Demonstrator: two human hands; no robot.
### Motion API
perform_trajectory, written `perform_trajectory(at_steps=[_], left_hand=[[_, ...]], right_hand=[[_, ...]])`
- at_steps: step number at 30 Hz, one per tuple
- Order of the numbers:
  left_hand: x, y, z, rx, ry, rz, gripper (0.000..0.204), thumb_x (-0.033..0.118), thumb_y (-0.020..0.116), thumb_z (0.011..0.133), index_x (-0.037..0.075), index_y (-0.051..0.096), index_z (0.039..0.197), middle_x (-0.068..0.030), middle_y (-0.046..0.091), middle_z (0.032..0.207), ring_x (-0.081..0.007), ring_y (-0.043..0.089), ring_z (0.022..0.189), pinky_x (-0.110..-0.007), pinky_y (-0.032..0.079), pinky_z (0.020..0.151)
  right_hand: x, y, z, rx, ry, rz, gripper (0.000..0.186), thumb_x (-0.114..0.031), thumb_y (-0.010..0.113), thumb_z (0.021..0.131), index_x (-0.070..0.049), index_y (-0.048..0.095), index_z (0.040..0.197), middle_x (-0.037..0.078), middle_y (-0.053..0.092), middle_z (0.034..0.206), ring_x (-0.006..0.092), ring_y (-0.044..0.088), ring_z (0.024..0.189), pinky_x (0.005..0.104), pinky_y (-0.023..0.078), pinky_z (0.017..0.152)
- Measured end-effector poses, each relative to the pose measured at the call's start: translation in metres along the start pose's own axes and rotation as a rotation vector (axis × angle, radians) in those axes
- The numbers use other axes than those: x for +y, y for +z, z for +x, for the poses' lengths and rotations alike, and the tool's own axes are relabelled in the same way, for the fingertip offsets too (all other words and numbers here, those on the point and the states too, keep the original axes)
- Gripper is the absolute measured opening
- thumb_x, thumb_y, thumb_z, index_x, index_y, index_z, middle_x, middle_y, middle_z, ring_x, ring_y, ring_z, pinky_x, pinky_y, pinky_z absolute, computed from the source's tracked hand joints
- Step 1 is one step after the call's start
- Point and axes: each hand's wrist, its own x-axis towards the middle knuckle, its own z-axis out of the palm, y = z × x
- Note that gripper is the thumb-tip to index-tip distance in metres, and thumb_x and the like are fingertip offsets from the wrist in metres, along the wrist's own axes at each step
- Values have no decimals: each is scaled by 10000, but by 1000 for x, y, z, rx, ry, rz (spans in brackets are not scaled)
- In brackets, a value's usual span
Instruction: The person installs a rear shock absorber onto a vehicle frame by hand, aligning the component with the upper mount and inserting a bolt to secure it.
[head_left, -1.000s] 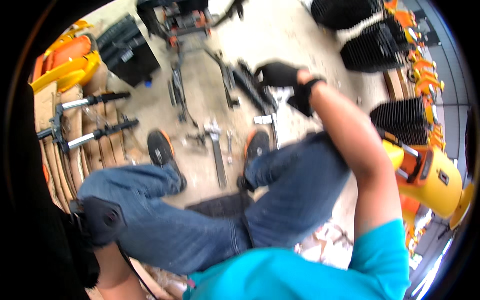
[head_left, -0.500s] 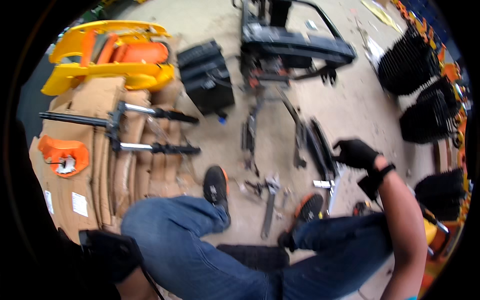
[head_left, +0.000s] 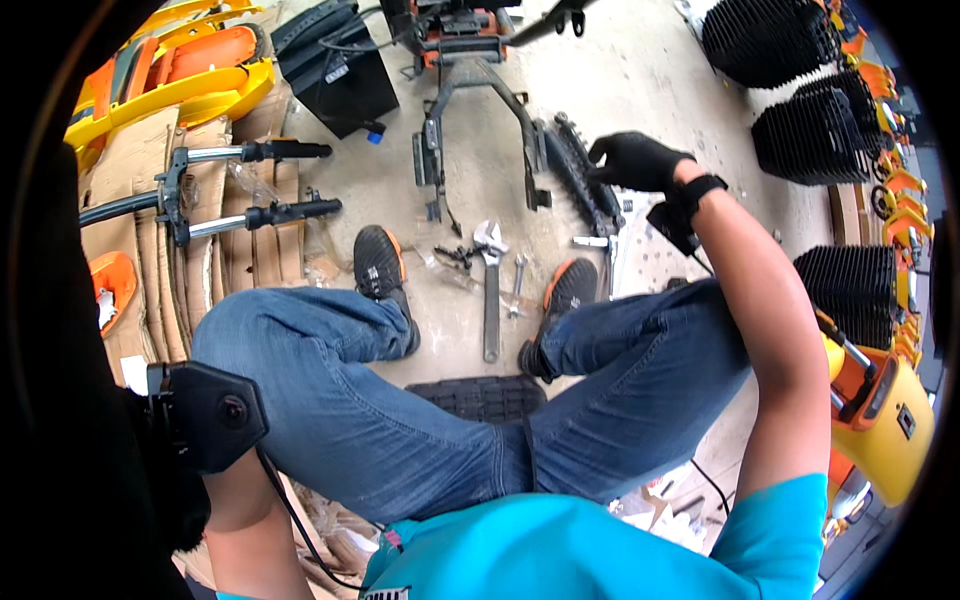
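My right hand [head_left: 640, 162], in a black glove, is stretched forward with its fingers bent and a gap beside the thumb; nothing shows in it. It is at the right side of the black shock absorbers [head_left: 578, 172] lying on the floor; whether it touches them I cannot tell. My left hand is lost in the dark lower left, behind a black device [head_left: 215, 415] on the wrist, so its fingers are hidden. Between my shoes lie a large adjustable wrench [head_left: 491, 300] and a smaller wrench [head_left: 519, 272]. A ratchet-like tool [head_left: 597, 241] rests by my right shoe.
Ahead stands a black metal vehicle frame [head_left: 478, 72], with a black box [head_left: 345, 85] to its left. A front fork [head_left: 174, 195] lies on stacked cardboard [head_left: 200, 265], near yellow body panels [head_left: 225, 95]. Black ribbed baskets [head_left: 815, 135] and yellow-orange vehicles [head_left: 880, 420] line the right.
The view has tipped down toward my body, so the floor things sit higher in the picture and my shirt shows. My right hand stays near the shock absorbers, its fingers closer to them.
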Motion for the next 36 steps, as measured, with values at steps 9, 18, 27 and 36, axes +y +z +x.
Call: perform_trajectory(at_steps=[9, 18, 27, 36], left_hand=[[54, -3, 82, 3, 148, -109, 388, 222, 561, 985, 12, 575, 1310, -124, 659, 1200, -205, 618, 1151, -315, 452, 1036], [4, 57, 126, -245, -5, 15, 396, 168, 616, 943, -17, 571, 1290, -101, 664, 1143, -145, 608, 1059, -287, 455, 966], [-16, 83, 133, -328, -98, 89, 371, 184, 645, 920, -18, 615, 1230, -67, 673, 1056, -117, 608, 952, -267, 489, 865], [-19, 91, 136, -384, -112, 165, 382, 204, 623, 929, -7, 580, 1245, -56, 683, 992, -104, 655, 849, -245, 518, 717]], right_hand=[[13, 9, -4, 105, -23, -42, 399, -375, 656, 819, -52, 704, 1048, 215, 685, 1035, 379, 646, 1003, 419, 506, 913], [3, -2, -12, 86, 1, -9, 406, -357, 686, 858, -69, 670, 1144, 194, 688, 1069, 345, 648, 1028, 408, 502, 913], [0, -9, -23, 79, 67, 17, 417, -323, 662, 830, -73, 675, 1164, 187, 675, 1134, 353, 629, 1079, 412, 486, 960], [19, -30, -31, 254, 101, 155, 403, -333, 676, 880, -39, 650, 1154, 192, 695, 1058, 314, 672, 956, 380, 527, 854]])
